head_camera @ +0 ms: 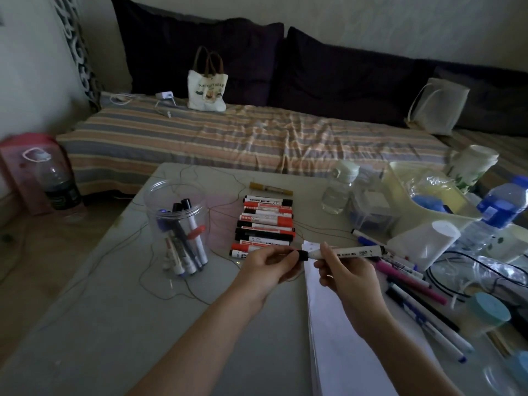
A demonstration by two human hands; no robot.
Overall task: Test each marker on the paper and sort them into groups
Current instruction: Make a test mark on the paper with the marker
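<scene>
Landmark = paper [343, 332], the white sheet on the table [114, 324] under the hands.

Right hand [343, 270] holds a white-barrelled marker [354, 251] level above the paper's far end, grip wrapped round the barrel; left hand [268, 262] pinches the marker's black cap [300, 255] at its left end, grip narrow on the cap; cap looks seated or just at the joint, can't tell which.

Progress, judged from layout: sorted row [264, 224] of red and black markers lies side by side left of the paper's far end, roughly ten; one yellow marker [271, 188] lies alone beyond that row; so a good share seems tested and grouped.

Left to do: clear jar [178, 224], further left of the paper past the row, has several markers standing in it; loose pile [411, 281] of pink, blue and black pens lies right of the paper, unclear if that is a sorted group or untested stock.

No ink marks readable on the paper; too dim to tell.

Estimate: about midway.
</scene>
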